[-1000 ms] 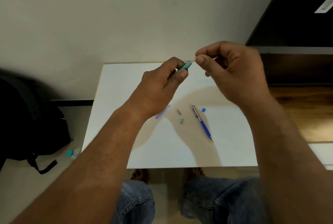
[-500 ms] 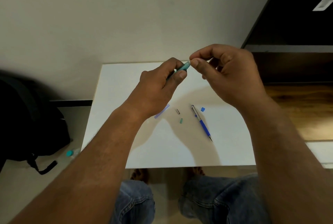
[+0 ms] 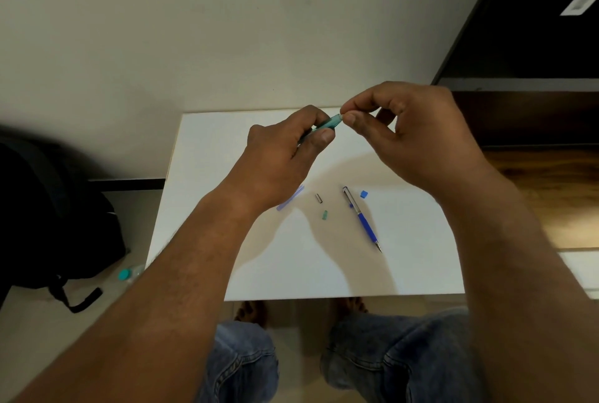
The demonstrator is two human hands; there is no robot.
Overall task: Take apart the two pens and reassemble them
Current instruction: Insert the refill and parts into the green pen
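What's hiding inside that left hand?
A teal pen barrel pokes out of the left hand; curled fingers cover its other end. The right hand pinches the end that shows.

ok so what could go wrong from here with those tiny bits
The right hand pinches the very end of the teal pen barrel, held in the left hand above the table; a small part pulled free could slip and drop. The metal piece and green piece lie loose near the hands; a lowered wrist might knock them away.
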